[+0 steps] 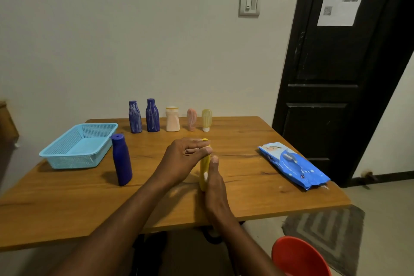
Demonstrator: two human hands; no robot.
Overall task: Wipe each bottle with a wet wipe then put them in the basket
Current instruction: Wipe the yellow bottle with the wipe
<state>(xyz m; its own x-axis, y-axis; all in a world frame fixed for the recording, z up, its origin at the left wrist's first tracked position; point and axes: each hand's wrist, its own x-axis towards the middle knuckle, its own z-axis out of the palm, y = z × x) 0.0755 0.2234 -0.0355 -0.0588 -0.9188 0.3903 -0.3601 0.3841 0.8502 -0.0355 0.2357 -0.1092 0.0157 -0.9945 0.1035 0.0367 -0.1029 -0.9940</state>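
Over the wooden table [257,197], left hand [186,157] pinches the yellow bottle [205,168] top, right hand [215,184] grips its side.

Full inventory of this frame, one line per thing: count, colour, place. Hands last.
basket: 1, light blue, left on table, nothing visible inside
dark blue bottle: 1, upright, just right of basket
back-row bottles: 5, two dark blue, one white-peach, one pink, one yellow-green, along far table edge
yellow bottle: 1, table centre, between both hands
wet wipe pack: 1, blue, right on table
table: 1, wood
red stool: 1, bottom right, floor
rug: 1, grey, floor
door: 1, black, with paper sheet
wall switch: 1
left hand: on bottle top
right hand: on bottle side
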